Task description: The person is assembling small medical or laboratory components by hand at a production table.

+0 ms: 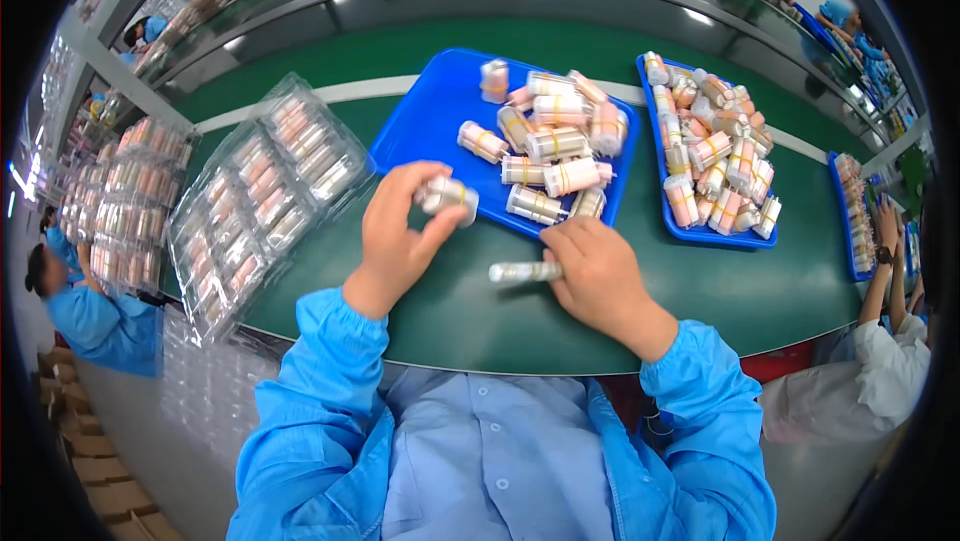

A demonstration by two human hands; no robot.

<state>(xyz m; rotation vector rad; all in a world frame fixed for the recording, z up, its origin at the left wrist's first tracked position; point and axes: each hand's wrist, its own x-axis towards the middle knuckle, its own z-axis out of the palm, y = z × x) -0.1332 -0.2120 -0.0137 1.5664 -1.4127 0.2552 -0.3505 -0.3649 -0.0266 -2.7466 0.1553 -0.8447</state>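
My left hand [398, 231] holds a bundle of small tubes [447, 195], wrapped with a yellow band, just in front of a blue tray [420, 131]. My right hand [597, 276] grips another slim tube bundle [525, 272] that lies sideways over the green belt [440, 301]. Several banded bundles [550, 146] lie loose on the blue tray beyond both hands.
A second blue tray [720, 237] heaped with bundles sits to the right, a third [850, 231] further right. Clear plastic blister packs [262, 196] filled with tubes lie at left. Other people in blue or white sleeves stand at left and right.
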